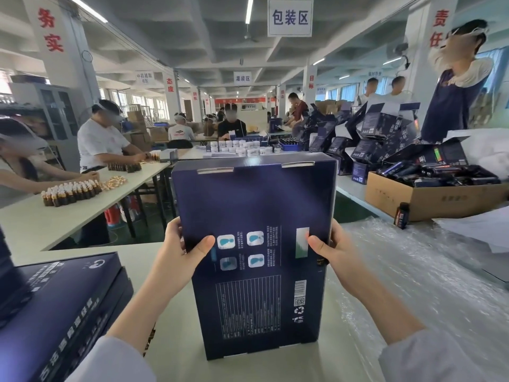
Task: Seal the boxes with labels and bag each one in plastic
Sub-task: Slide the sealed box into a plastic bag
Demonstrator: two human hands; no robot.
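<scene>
On the white table (176, 351), the navy carton (256, 210) is being held upright, lower edge touching it, printed back panel facing the camera. Its side edges are being gripped by the left hand (179, 249) and right hand (334, 250), thumbs pressed on the panel. Even pressure is being advised while the silver seal labels (215, 170) on the top edge are being checked. The far face and curled fingers are being hidden.

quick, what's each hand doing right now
Left hand: grips the left edge of the upright dark blue box.
Right hand: grips the box's right edge.
</scene>
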